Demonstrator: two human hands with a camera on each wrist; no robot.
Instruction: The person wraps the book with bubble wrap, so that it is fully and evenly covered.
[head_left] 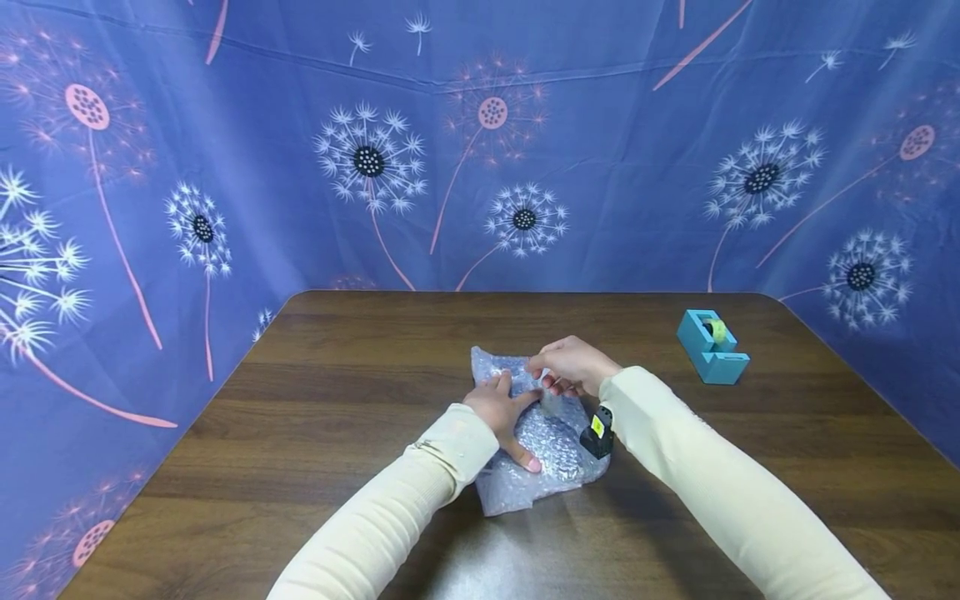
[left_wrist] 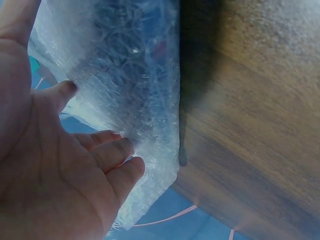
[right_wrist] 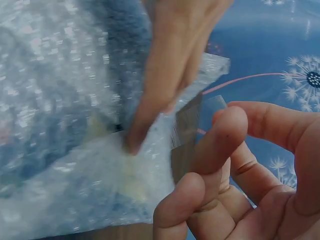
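A bubble-wrap package [head_left: 555,446] lies on the brown table. My left hand [head_left: 501,408] rests across its left side with the fingers spread, pressing on the wrap. Over the package's upper right part, my right hand [head_left: 576,367] is raised slightly, fingers bent. The right wrist view shows its thumb and forefinger pinching a small clear piece of tape [right_wrist: 218,103]. Left-hand fingers [right_wrist: 162,75] touch a folded layer of the wrap in that view. Something dark with a small reddish spot shows blurrily through the bubble wrap [left_wrist: 135,65] in the left wrist view.
A light blue tape dispenser [head_left: 712,354] with a yellow-green roll [head_left: 717,331] stands at the right rear of the table [head_left: 337,400]. Behind the table hangs a blue dandelion-print cloth [head_left: 600,167]. A black wrist camera [head_left: 597,433] sits beneath the right cuff.
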